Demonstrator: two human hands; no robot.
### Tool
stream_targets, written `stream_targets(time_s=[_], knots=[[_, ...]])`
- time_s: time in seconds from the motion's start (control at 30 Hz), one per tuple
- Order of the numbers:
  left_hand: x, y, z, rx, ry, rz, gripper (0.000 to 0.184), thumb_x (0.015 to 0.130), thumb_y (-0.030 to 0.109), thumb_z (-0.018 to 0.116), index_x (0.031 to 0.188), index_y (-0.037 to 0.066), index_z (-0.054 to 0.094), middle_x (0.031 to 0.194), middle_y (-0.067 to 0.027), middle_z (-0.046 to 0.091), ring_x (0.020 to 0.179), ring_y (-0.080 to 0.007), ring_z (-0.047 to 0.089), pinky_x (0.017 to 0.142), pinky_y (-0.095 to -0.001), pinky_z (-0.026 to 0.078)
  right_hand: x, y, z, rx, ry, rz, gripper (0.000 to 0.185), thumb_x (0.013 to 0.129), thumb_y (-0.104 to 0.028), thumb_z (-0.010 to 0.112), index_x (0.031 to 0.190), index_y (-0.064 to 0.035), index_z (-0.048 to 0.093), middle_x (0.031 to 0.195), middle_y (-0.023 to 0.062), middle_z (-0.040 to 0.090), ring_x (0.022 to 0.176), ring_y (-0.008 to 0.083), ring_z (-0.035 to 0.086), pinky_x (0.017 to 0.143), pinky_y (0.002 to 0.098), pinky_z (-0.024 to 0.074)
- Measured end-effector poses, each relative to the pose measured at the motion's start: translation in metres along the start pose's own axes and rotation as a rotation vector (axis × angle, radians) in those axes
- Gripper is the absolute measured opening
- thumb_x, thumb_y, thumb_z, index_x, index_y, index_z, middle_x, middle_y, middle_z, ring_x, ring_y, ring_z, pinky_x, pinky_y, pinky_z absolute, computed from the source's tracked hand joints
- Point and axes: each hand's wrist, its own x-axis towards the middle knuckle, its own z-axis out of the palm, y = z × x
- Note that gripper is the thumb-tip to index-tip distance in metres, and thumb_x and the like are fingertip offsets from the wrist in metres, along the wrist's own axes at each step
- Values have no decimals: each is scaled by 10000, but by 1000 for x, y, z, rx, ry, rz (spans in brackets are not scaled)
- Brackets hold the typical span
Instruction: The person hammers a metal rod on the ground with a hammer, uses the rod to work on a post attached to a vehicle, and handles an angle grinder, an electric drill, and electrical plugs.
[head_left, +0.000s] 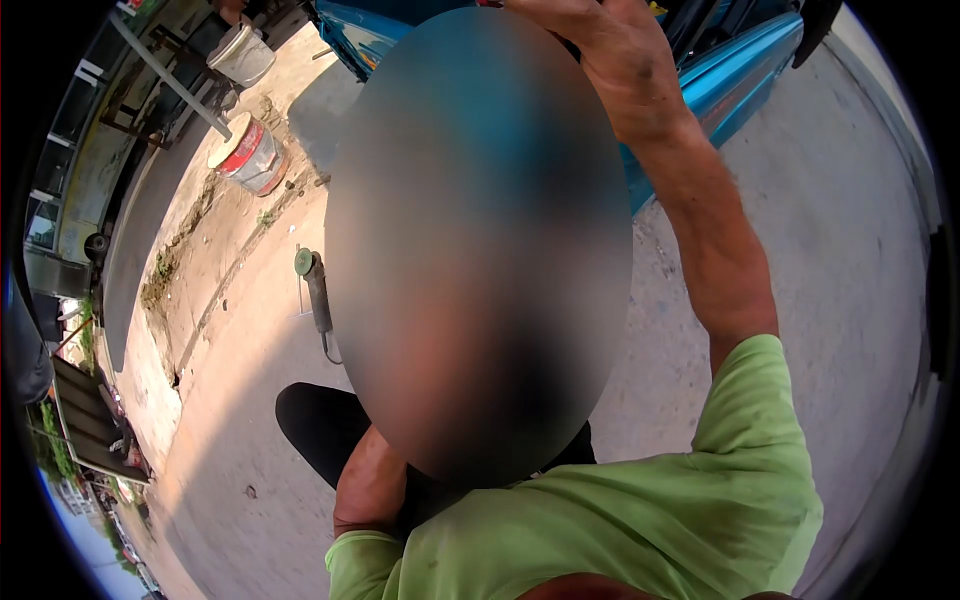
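My right arm reaches up to the top edge, where my right hand (605,25) is bent at the wrist beside a blue metal body (745,75), perhaps part of a vehicle. Its fingers are cut off by the frame edge and a large blurred oval, so what it holds is hidden. My left forearm enters the same blur from below; the left hand and anything in it cannot be made out. A power tool (317,290) with a green round head, dark body and cord lies on the ground left of the blur.
A red and white bucket (250,155) with a pole standing at it is at the upper left, with a pale bucket (242,56) beyond. Broken concrete edging (200,225) runs along the left. Paved ground (800,250) extends on the right.
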Motion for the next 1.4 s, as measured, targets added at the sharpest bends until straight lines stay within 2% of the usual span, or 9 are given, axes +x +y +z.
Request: stream_targets(time_s=[0.27,0.37,0.4,0.53,0.73,1.03,1.23,1.33,1.4], knots=[[2,34,3,388,28,116,420,936,54,677,1349,21,605,906,-64,617,779,-127,582,777,-277,502,-3,-13,12,-49,90,97,267,959,-313,682,921,-58,615,608,-34,531,490,56,482,465,220,367],[6,28,-5,229,-15,34,410,955,73,664,1356,11,602,878,-30,603,759,-137,592,735,-289,512,-3,-26,20,-105,190,159,251,951,-299,683,910,-62,612,619,-34,528,509,59,482,479,223,364],[11,25,-11,116,-61,-46,422,970,95,657,1381,27,593,854,0,586,706,-112,575,616,-253,479,-3,-26,21,-108,209,175,244,947,-293,683,906,-63,612,623,-34,526,514,60,481,484,226,365],[22,52,-23,-330,-139,-563,462,982,139,643,1433,79,561,777,-6,535,598,-40,441,462,-190,304,-3,-27,24,-102,251,199,221,937,-272,680,888,-68,610,628,-33,519,525,65,478,496,236,367],[25,24,-27,-810,-266,-650,497,1012,182,584,1493,107,488,762,-69,551,459,-70,401,403,-216,322,-6,-10,17,0,178,50,224,931,-275,678,871,-71,607,622,-35,517,514,65,478,492,236,367],[21,-5,-6,-1522,-471,-705,527,1051,202,507,1564,203,387,775,-127,576,396,-95,381,362,-233,342,-4,-24,19,-73,186,177,211,923,-266,677,889,-69,609,627,-31,524,507,65,479,476,231,358],[33,24,-19,-681,-316,-747,555,1031,174,521,1570,193,386,713,-92,536,394,-94,329,369,-248,315,-8,-15,20,88,172,21,166,935,-215,657,892,-62,610,636,-37,519,512,60,464,479,232,345],[33,22,-17,-132,-338,-340,562,996,108,580,1538,153,439,792,-97,607,564,-136,535,539,-261,461,-9,-8,20,90,210,26,152,938,-200,641,887,-60,609,634,-43,509,515,56,453,480,230,336],[34,19,-18,140,-311,-95,562,973,95,604,1514,143,460,965,-154,656,758,-258,632,697,-331,525,-5,-8,18,77,175,47,146,935,-195,634,886,-59,610,633,-46,503,516,53,448,479,228,331]])
